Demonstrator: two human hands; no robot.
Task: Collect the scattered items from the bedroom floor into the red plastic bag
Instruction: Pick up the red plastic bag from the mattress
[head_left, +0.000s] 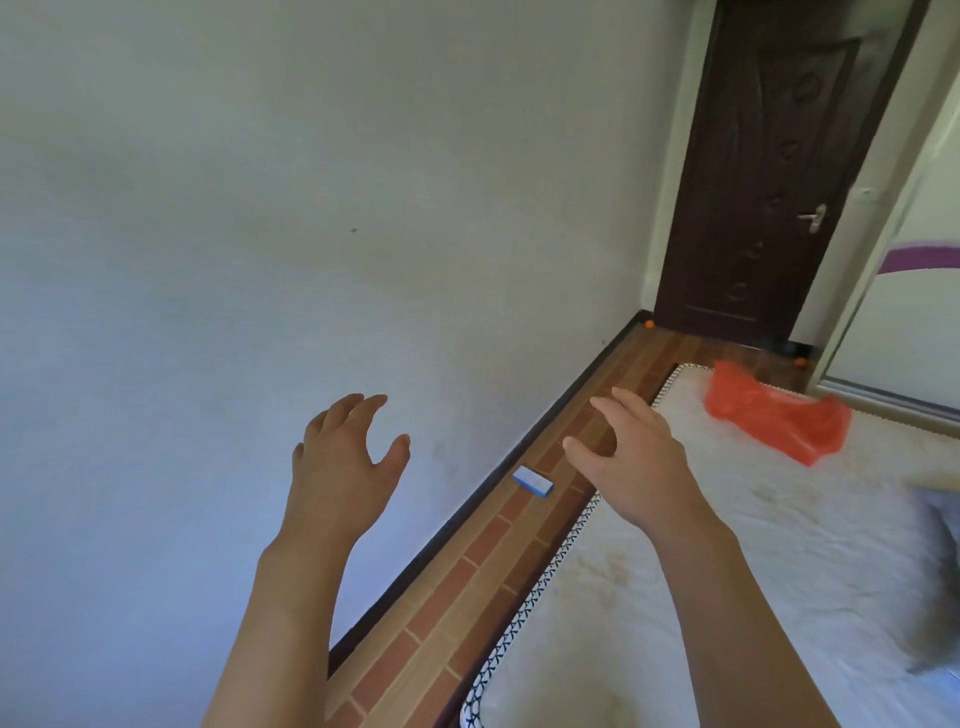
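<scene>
A pale wall (260, 208) is filling the left and upper part of the frame, and a dark wooden door (769, 171) with a metal handle is standing at the upper right. A strip of brick-patterned floor (457, 587) is running diagonally from the bottom centre to the door, between the wall's dark skirting and a white mattress (675, 597) at the lower right. The red plastic bag (774, 410) is lying crumpled on the mattress at the right of the frame, near its far corner. A small blue-and-white box (533, 481) is lying on the floor at the centre, between the two hands. The left hand (343, 467) is reaching forward in front of the wall, fingers spread and loosely bent, holding nothing. The right hand (634, 457) is reaching over the floor strip, fingers extended, also holding nothing. Two small orange objects, one (649, 324) at the floor corner and one (800, 362) beside the door, are too small to identify.
</scene>
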